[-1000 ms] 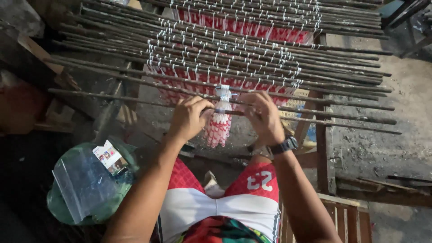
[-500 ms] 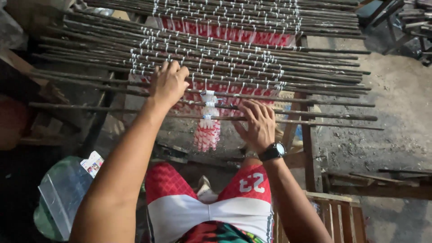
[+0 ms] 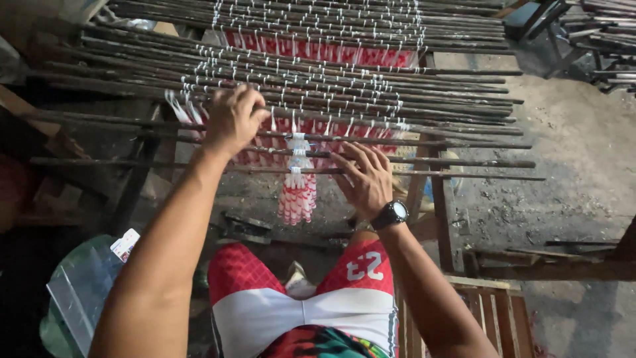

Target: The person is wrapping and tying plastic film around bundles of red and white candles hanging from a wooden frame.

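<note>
A mat of long dark sticks (image 3: 344,86) lies across a wooden frame, bound by rows of white string. My left hand (image 3: 233,119) is closed around white string strands at the left of the nearest sticks. My right hand (image 3: 364,178) rests with fingers spread on the two nearest loose sticks (image 3: 464,162), pressing them. Between my hands a bundle of red-and-white string (image 3: 297,192) hangs down from the sticks. A black watch sits on my right wrist.
A clear plastic bag (image 3: 83,285) over a green tub lies at the lower left. A slatted wooden stool (image 3: 493,311) stands at the lower right. Wooden frame rails (image 3: 442,219) run under the sticks, and rough concrete floor (image 3: 576,166) lies to the right.
My left hand has moved up and left from the hanging bundle to the strings at the mat's left side. My right hand has stayed on the nearest sticks, fingers spreading.
</note>
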